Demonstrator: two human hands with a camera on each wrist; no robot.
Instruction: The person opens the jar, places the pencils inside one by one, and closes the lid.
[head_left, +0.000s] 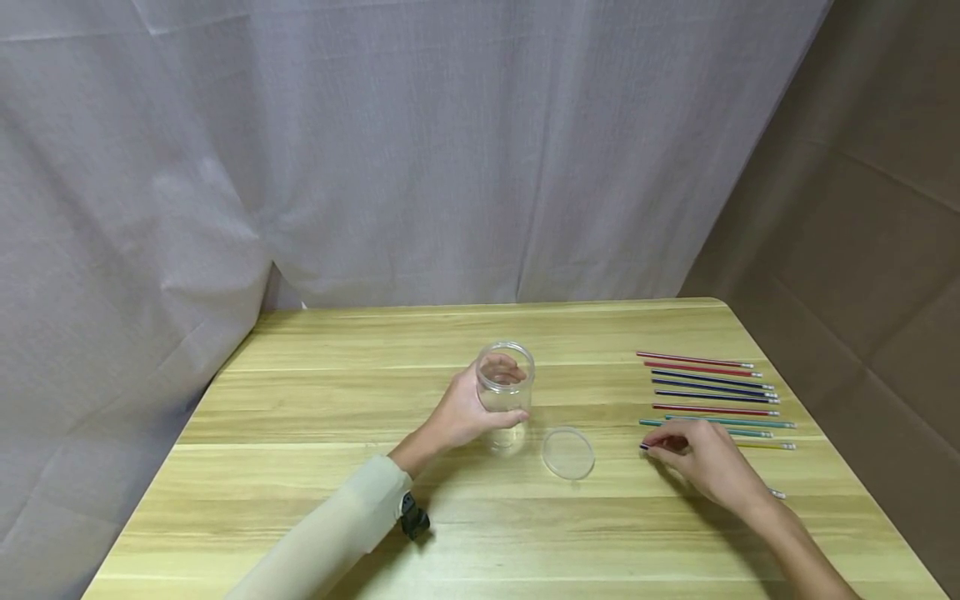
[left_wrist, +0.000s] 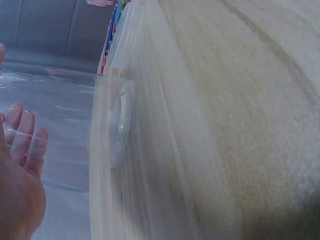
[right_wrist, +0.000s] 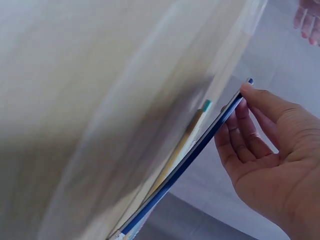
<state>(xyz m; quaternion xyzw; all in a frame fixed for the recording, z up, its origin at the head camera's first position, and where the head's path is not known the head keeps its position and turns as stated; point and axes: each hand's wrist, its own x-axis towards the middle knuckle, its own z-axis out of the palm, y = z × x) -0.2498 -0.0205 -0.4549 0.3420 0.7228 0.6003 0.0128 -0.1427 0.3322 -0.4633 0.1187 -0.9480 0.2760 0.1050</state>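
Observation:
My left hand (head_left: 467, 410) grips a clear, open-topped plastic jar (head_left: 507, 435) around its side, and the jar stands about upright at the middle of the table. Just right of it, a clear round lid (head_left: 567, 454) lies flat. On the right side, my right hand (head_left: 705, 462) pinches a dark blue pencil (right_wrist: 185, 162) near one end between thumb and fingers. The right wrist view shows that pencil slanting, its white eraser end low by the tabletop. In the head view the hand hides most of its length.
Several red, dark blue and green pencils (head_left: 716, 409) lie in rough rows at the table's right, with a yellow pencil (head_left: 772, 446) partly behind my right hand. The wooden table (head_left: 315, 400) meets a grey curtain (head_left: 405, 167) at the back and a brown one (head_left: 870, 250) on the right.

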